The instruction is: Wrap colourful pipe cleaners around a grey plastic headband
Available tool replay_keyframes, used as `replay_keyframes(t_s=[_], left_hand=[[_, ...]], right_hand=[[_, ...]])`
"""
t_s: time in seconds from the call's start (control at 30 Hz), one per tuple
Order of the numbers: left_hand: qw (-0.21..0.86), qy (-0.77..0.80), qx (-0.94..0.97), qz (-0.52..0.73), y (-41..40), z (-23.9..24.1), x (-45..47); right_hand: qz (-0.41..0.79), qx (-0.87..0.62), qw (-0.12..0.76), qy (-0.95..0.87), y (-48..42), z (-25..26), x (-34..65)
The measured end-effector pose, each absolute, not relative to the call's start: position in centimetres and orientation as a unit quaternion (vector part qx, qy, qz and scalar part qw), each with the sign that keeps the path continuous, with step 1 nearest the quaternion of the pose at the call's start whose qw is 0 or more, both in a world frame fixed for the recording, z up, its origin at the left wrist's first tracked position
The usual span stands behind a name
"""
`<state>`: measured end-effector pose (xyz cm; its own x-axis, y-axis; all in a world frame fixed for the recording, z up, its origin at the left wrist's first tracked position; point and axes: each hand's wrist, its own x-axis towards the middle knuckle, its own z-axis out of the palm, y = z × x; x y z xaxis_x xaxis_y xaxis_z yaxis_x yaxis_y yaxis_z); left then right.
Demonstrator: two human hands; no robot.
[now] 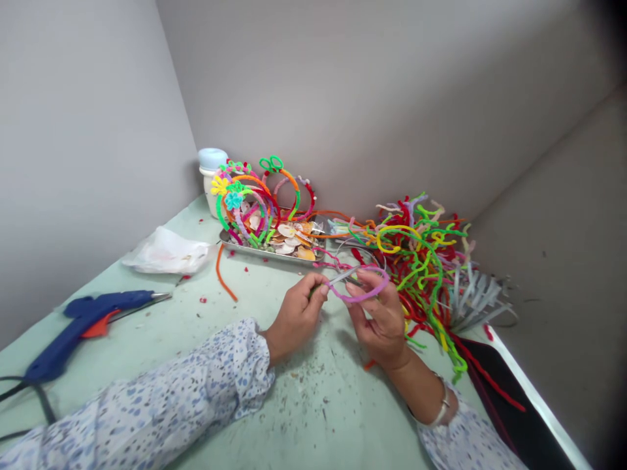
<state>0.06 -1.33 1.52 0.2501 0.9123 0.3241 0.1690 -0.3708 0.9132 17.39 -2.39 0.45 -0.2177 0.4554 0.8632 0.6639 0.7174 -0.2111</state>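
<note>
A purple pipe cleaner [363, 297] curves in a loop between my two hands above the table. My left hand [298, 313] is closed in a pinch on one end of it, together with a thin grey strip [343, 275]. A small dark green bit shows at those fingertips, too small to name. My right hand [379, 320] has its fingers curled around the far side of the purple loop. Part of the loop is hidden behind these fingers, and I cannot tell how the strip and pipe cleaner are joined.
Behind stands a metal tray [274, 256] of shells and finished pipe-cleaner hoops [252, 212]. Right lie a heap of coloured pipe cleaners [426, 261] and grey strips [477, 300]. Left are a blue glue gun [73, 333], a plastic bag [169, 251] and a blue-lidded bottle [210, 183].
</note>
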Motion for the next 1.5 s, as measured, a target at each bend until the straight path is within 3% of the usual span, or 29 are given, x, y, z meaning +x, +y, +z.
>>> replay_keyframes(t_s=[0.57, 1.5], left_hand=[[0.376, 0.369, 0.728, 0.439, -1.4, 1.7, -0.2], [0.33, 0.371, 0.762, 0.416, -0.8, 1.1, -0.2]], right_hand=[[-0.104, -0.375, 0.458, -0.799, -1.5, 0.8, 17.6], [-0.13, -0.353, 0.447, -0.811, -1.0, 0.7, 17.9]])
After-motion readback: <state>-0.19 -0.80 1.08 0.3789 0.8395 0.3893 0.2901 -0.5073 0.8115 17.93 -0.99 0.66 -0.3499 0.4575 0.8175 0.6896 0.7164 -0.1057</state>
